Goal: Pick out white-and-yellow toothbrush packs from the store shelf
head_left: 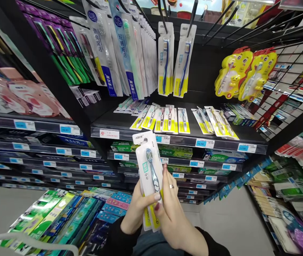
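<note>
Both my hands hold a small stack of packaged toothbrushes (149, 167) upright in front of the shelves. My left hand (136, 210) wraps around the packs from the left, thumb across the front. My right hand (173, 209), with a ring on one finger, presses against the right side of the packs, fingers closed on them. The front pack is white with a yellow bottom and shows a grey-blue brush.
A black shelf (178, 137) just behind holds several flat toothbrush packs. More toothbrushes hang on hooks (166, 60) above, with yellow children's packs (244, 73) at the right. Toothpaste boxes (175, 151) fill lower shelves. A white basket rim (34, 241) is at lower left.
</note>
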The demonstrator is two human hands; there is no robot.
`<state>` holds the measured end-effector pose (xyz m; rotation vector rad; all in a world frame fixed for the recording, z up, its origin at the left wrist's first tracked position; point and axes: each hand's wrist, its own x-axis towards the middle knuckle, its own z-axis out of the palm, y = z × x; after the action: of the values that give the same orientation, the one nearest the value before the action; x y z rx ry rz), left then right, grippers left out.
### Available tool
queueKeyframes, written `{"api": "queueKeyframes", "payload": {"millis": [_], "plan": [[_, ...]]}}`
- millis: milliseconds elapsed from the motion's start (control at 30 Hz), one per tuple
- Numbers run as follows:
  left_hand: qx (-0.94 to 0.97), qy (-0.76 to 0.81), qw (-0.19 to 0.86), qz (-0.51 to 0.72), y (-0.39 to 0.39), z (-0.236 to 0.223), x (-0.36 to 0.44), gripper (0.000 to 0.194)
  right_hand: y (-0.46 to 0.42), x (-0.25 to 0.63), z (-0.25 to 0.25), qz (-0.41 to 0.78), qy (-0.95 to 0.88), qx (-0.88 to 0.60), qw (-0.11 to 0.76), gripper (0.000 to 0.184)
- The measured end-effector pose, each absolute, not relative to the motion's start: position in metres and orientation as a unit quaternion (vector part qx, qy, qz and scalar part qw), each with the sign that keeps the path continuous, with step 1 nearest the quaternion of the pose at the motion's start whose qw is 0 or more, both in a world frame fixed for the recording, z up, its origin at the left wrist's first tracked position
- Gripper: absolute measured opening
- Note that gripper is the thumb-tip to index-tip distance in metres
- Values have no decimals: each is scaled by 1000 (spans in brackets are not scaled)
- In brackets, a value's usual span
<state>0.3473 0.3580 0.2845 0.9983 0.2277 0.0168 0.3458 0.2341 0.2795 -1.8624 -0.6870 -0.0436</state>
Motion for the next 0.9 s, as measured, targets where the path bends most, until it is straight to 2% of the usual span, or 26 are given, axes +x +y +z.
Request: {"api": "queueKeyframes", "payload": {"millis": [233,467,633,767,900], "plan": [[466,111,874,88,350,279,345,81,242,368,286,39,-242,-748,617,58],[513,81,851,76,357,272,339,63,261,361,271,-10,-200,-660,724,48],[581,96,794,150,359,278,338,67,264,354,254,-101,-167,-682,704,47],[602,76,793,58,363,287,337,50,266,354,247,-166,-173,-709,663,48],[552,90,828,41,368,281,337,54,266,349,254,-186,-211,-731,622,49]]}}
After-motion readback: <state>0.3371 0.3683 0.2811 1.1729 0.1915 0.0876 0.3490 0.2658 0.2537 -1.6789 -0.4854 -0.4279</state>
